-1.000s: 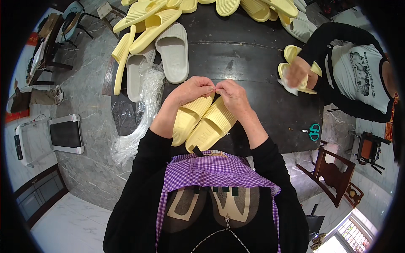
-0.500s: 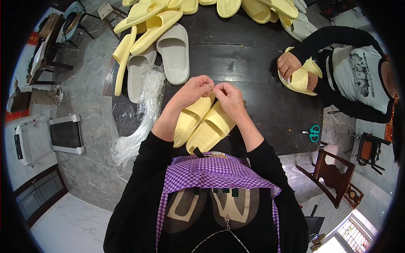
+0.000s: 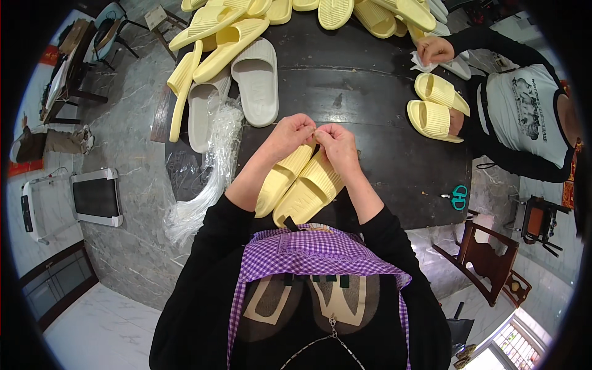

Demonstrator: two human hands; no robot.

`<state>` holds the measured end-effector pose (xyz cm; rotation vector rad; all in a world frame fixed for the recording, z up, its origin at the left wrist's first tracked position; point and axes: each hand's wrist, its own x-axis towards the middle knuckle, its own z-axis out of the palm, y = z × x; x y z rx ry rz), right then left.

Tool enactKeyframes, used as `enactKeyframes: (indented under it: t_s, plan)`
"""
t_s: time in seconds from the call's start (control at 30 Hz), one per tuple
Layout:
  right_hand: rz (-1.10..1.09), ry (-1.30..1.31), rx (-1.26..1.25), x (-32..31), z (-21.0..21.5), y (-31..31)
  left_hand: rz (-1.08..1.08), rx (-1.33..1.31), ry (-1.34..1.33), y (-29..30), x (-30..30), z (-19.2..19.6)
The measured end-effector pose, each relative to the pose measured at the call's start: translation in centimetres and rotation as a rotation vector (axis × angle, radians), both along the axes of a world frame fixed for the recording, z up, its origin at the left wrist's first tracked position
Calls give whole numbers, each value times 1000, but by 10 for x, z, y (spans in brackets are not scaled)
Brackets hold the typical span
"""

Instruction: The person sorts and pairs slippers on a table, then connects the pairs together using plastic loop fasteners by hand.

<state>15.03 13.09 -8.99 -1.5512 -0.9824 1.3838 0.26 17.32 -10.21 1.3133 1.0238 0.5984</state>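
A: Hands?
B: Left hand [image 3: 288, 134] and right hand [image 3: 336, 140] meet fingertip to fingertip at the far end of a pair of yellow slippers [image 3: 300, 185], both pinched shut on something small there; too tiny to tell what.
A: Why held like that?
B: Slippers lie side by side, near ends by the apron [image 3: 308, 253], so the ends line up.
A: Room?
B: Bare dark table [image 3: 370, 92] ahead. Plastic bags [image 3: 209, 166] left, scissors [image 3: 457, 197] at the right edge, a co-worker's hand [image 3: 435, 49] well apart.

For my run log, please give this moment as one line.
left hand: pinching at toe end of yellow slipper pair | right hand: same, fingertips meeting | pair: on dark table | co-worker's hand: far side
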Motion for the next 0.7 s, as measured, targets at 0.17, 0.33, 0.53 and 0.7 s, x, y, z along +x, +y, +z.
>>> enactKeyframes:
  t_s: [0.17,0.33,0.53,0.7]
  plan:
    - [9,124,-99,6,6,2,39,-58,-133,-4,-1,6]
    - [1,141,-116,8,4,2,39,-67,-160,-3,-2,3]
    - [33,182,-95,9,6,2,33,-18,-103,0,-4,-4]
    - [51,239,-15,11,2,2,9,-59,-109,0,-4,-3]
